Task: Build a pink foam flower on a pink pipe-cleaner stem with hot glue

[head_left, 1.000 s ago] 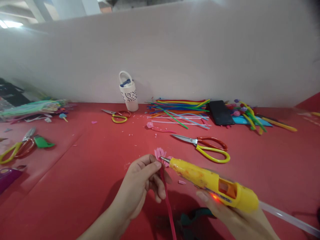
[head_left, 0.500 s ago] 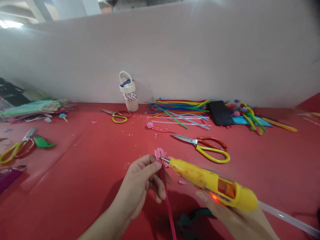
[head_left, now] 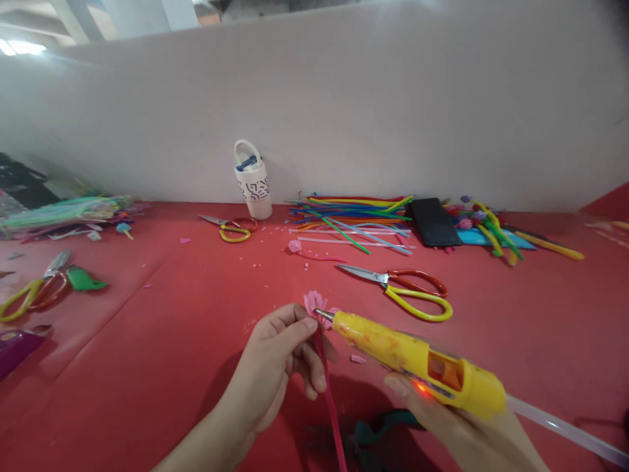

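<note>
My left hand (head_left: 289,351) pinches a pink flower (head_left: 314,301) just under its petals, between thumb and fingers. A dark pink stem (head_left: 332,413) hangs down from it toward the bottom edge. In my right hand (head_left: 442,423) is a yellow glue gun (head_left: 393,341), its red light lit and a clear glue stick (head_left: 560,423) reaching out of the back. The metal nozzle (head_left: 324,315) points left and meets the base of the petals; whether glue is flowing I cannot make out. The right fingers are mostly hidden behind the gun.
Scissors (head_left: 417,295) with red and yellow handles lie beyond the gun. Dark-green-handled pliers (head_left: 383,426) lie beneath my hands. Farther back are a small pink flower (head_left: 295,246), colourful stems (head_left: 354,213), a phone (head_left: 435,221) and a white cup (head_left: 255,190). More scissors (head_left: 44,288) lie left.
</note>
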`<action>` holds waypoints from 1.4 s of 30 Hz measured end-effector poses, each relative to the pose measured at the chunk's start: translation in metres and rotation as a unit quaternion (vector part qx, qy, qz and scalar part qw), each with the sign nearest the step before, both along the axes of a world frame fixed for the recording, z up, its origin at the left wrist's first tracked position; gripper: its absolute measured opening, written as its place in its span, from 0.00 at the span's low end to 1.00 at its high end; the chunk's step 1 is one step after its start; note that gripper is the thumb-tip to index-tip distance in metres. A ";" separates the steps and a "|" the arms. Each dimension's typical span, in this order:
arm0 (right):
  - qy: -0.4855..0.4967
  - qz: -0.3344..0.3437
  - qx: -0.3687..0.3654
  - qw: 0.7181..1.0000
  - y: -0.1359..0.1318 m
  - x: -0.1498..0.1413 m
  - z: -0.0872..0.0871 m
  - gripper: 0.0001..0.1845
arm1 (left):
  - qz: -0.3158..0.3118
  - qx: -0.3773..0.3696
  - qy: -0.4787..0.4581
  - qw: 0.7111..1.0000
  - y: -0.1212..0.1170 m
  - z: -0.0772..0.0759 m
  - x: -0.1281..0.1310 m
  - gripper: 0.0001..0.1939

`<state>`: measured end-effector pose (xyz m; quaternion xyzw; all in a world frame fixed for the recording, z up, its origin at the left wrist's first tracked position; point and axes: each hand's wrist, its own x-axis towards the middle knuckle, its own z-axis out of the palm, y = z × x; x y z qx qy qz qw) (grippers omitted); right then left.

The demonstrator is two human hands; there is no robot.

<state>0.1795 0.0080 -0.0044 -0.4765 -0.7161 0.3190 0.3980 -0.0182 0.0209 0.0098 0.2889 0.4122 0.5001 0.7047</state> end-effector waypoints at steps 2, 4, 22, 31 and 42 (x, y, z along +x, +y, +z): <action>-0.009 -0.064 -0.003 0.998 -0.002 -0.001 -0.002 0.11 | 0.005 0.002 0.016 1.000 0.000 0.000 0.000 0.08; -0.002 -0.097 -0.009 0.995 -0.003 -0.004 -0.001 0.14 | 0.014 0.014 0.046 0.999 0.000 0.001 0.001 0.08; -0.036 -0.013 -0.029 0.999 0.002 -0.012 0.027 0.13 | -0.020 -0.045 -0.050 0.998 0.002 0.001 -0.003 0.08; -0.141 0.103 0.141 0.974 0.008 -0.002 0.009 0.08 | -0.003 -0.073 -0.079 0.994 0.005 0.005 -0.005 0.10; -0.007 -0.063 -0.216 0.974 0.036 0.016 -0.007 0.14 | 0.050 -0.055 -0.049 0.996 0.009 0.000 -0.008 0.09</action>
